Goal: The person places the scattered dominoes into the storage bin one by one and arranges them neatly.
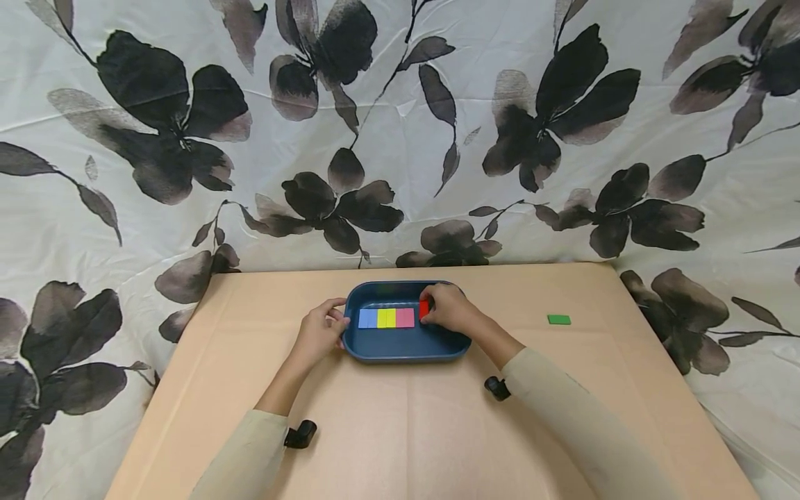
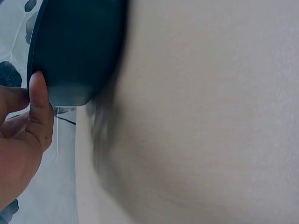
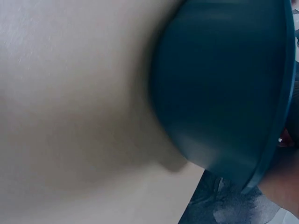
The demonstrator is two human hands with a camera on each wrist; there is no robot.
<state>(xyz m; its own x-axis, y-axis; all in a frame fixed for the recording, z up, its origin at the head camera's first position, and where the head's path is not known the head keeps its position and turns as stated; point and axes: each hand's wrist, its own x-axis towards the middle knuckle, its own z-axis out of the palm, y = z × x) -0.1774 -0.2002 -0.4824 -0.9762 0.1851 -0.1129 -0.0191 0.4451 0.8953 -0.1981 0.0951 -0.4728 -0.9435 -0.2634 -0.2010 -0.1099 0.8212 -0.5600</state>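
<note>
A dark blue tray point(image 1: 387, 346) lies on the tabletop between both hands. My left hand point(image 1: 320, 335) pinches its left rim; in the left wrist view the thumb point(image 2: 39, 93) presses the outer wall. Inside, a row of small rectangular blocks runs left to right: blue point(image 1: 367, 319), yellow point(image 1: 387, 319) and pink point(image 1: 405, 318). Just right of the pink, my right hand point(image 1: 451, 309) reaches over the tray's right side and pinches a red block point(image 1: 424, 310), partly covered by the fingers. The tray wall point(image 3: 219, 84) hides most of that hand in the right wrist view.
A green block point(image 1: 559, 319) lies alone on the table point(image 1: 400, 430), to the right of the tray. Behind the table's far edge hangs a white cloth point(image 1: 425, 139) with dark flowers. Each wrist wears a small black camera point(image 1: 301, 435).
</note>
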